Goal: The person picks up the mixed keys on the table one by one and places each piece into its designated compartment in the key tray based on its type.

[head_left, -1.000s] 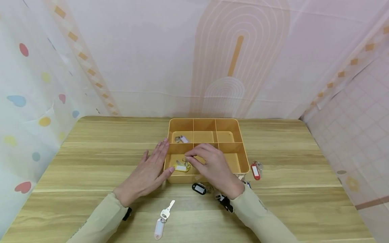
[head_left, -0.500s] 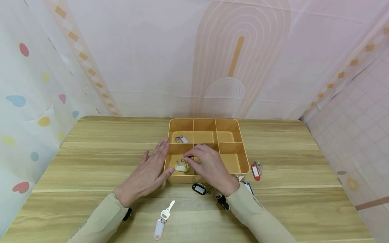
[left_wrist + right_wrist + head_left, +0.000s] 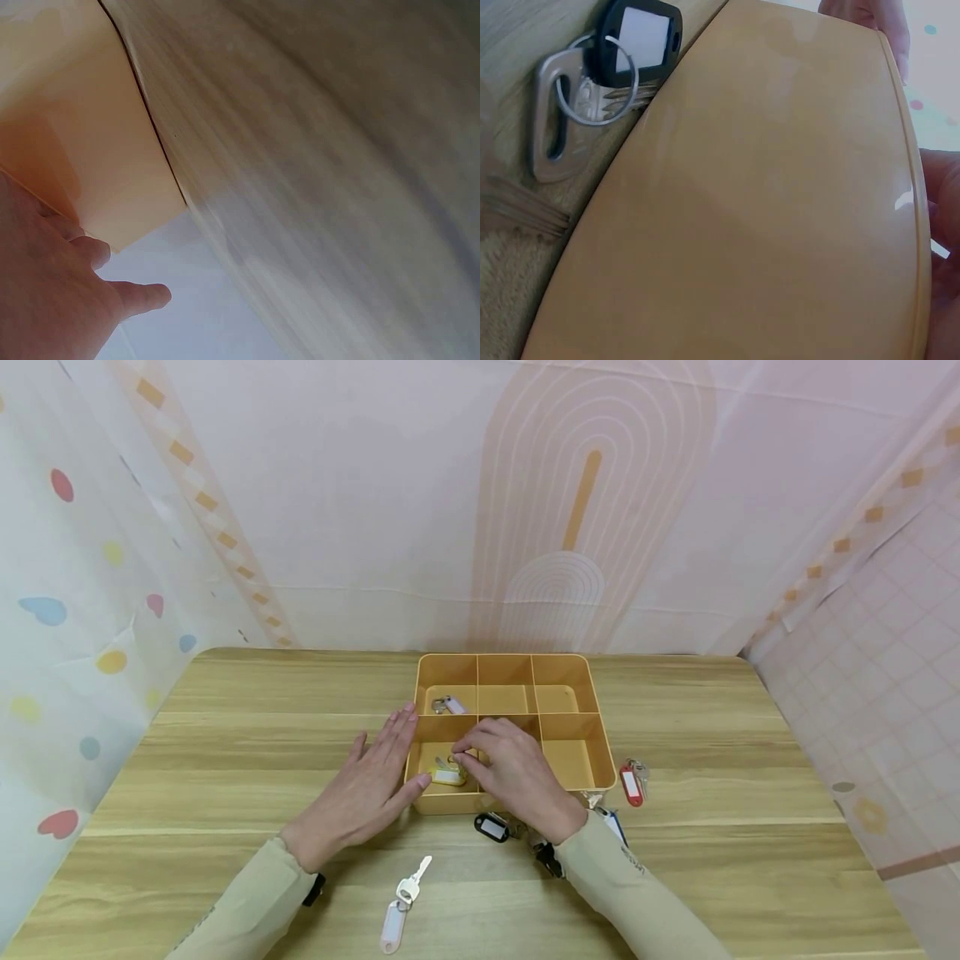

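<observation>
A yellow-orange tray (image 3: pixel 570 723) with several compartments stands on the table. My left hand (image 3: pixel 363 785) rests with extended fingers against its left wall, thumb over the front left corner; the left wrist view also shows this hand (image 3: pixel 52 285) at the wall. My right hand (image 3: pixel 517 768) reaches over the front wall, thumb and index finger pinching the ring of a yellow-tagged key (image 3: pixel 447 776) in the front left compartment. Its fingertips partly hide the ring. In the right wrist view, the tray's front wall (image 3: pixel 780 187) hides most of the right hand's fingers.
A key with a pale purple tag (image 3: pixel 454 704) lies in the back left compartment. On the table are a pink-tagged key (image 3: pixel 392 925), a black-tagged key (image 3: pixel 492 827), a red-tagged key (image 3: pixel 631 785) and a blue tag (image 3: pixel 614 823) partly behind the right sleeve.
My right hand has shifted slightly left and lower over the front left compartment, with its pinch nearer the yellow tag. My left hand has stayed at the tray's side.
</observation>
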Motion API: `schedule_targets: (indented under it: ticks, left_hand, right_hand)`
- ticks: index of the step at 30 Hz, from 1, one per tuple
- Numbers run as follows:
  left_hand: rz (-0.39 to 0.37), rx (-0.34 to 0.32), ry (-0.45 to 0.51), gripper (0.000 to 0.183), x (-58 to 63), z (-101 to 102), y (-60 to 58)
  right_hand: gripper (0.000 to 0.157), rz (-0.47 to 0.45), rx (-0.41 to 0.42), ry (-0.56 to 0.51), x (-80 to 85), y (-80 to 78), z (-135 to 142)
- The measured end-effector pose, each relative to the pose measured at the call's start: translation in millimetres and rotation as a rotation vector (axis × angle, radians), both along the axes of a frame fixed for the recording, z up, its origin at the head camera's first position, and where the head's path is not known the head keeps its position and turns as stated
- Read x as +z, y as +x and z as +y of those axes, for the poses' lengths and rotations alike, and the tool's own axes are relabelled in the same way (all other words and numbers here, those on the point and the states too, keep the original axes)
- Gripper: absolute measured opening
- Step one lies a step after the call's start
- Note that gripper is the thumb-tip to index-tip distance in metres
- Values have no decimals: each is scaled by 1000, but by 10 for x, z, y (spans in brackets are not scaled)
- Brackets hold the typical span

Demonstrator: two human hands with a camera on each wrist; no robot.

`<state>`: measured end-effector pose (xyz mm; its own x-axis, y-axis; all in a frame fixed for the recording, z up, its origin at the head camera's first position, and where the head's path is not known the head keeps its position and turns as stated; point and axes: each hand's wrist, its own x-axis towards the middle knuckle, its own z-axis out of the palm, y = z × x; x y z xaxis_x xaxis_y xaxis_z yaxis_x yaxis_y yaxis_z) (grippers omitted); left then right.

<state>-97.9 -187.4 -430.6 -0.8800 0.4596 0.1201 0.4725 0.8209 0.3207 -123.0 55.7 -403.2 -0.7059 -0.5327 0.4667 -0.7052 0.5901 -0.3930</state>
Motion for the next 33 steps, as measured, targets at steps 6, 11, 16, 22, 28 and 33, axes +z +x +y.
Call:
schedule_targets:
  ticks: [6,11,16,22,28,33]
  left_hand:
    - [-1,-6,-2,82,-1,5,-13]
    - [-10,-7,2,81,7,0,-15]
    - [-15,-4,8,81,8,-19,-15]
    - [-14,1,3,81,-1,-49,-8]
    - [-19,3,3,81,3,-64,-8]
    - [-15,0,-2,81,2,-67,-12]
  right_hand:
    - [17,12,-10,30,-13,-5,10]
    - [32,-42,-14,34,33,19,53]
    - [39,-78,-15,-4,160,87,185]
    - [45,-135,-50,-63,296,219,443]
    - [48,-126,-74,-110,390,312,735]
    - [48,-109,-108,-128,411,339,1001]
